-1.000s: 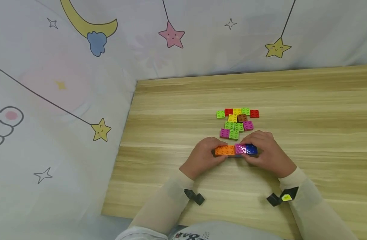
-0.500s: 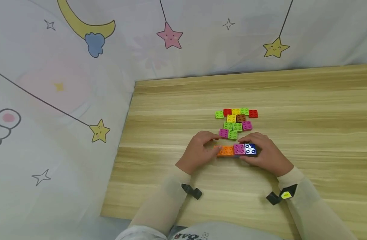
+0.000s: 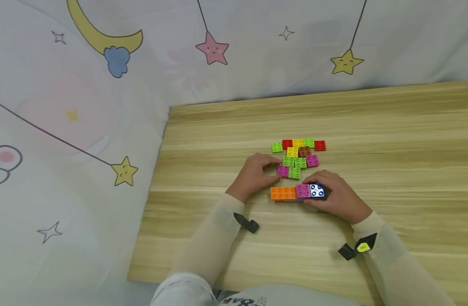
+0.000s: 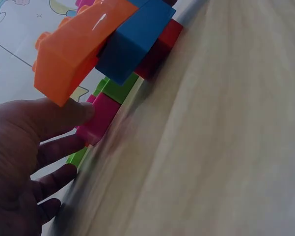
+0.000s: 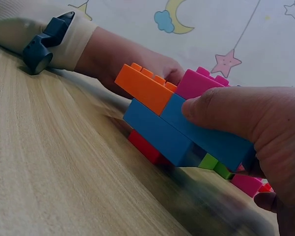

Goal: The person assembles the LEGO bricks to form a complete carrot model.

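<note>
My right hand grips the right end of a stacked toy-brick build. Its top layer has an orange brick, a magenta brick and a dark blue brick. Beneath these, the right wrist view shows blue bricks and a red brick at the bottom, with the thumb pressed on the blue side. Farther back on the left, my left hand pinches a loose magenta brick between thumb and fingers. A lime green brick sits right beside that brick.
Behind the build, several loose bricks lie in rough rows, among them a yellow brick, a brown brick and a red brick. All lie on a wooden table. A printed cloth hangs along its back and left edges.
My left hand has let go of the build's orange end and moved back to the loose magenta brick. My right hand keeps its hold on the build.
</note>
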A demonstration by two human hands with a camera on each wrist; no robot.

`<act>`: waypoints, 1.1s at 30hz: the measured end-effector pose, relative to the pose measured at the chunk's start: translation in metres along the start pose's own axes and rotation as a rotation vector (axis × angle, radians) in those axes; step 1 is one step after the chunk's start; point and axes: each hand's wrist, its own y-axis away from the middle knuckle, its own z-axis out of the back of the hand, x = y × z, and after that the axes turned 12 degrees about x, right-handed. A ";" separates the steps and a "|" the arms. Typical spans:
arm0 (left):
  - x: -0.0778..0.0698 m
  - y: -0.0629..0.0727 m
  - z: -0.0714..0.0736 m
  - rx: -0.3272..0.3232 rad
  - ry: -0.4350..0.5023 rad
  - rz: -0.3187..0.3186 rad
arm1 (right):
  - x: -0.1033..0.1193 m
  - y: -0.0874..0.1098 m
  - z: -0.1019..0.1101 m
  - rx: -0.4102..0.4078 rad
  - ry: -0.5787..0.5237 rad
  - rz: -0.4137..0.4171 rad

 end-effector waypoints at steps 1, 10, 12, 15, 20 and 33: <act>0.000 -0.001 0.000 0.007 -0.004 0.007 | 0.000 0.000 0.000 -0.001 -0.001 0.005; -0.001 -0.004 -0.003 -0.004 -0.089 0.002 | 0.002 0.000 0.001 -0.006 0.017 0.030; 0.000 -0.004 -0.003 -0.011 -0.094 -0.009 | 0.001 0.000 0.001 -0.002 0.013 0.026; 0.001 -0.003 -0.003 -0.015 -0.071 -0.012 | 0.000 0.000 0.000 0.005 0.009 0.023; 0.000 0.008 0.000 -0.053 0.054 0.001 | -0.003 -0.001 -0.001 0.002 0.013 0.024; -0.007 0.067 0.001 -0.147 0.146 -0.215 | -0.002 -0.001 -0.001 0.002 0.021 0.018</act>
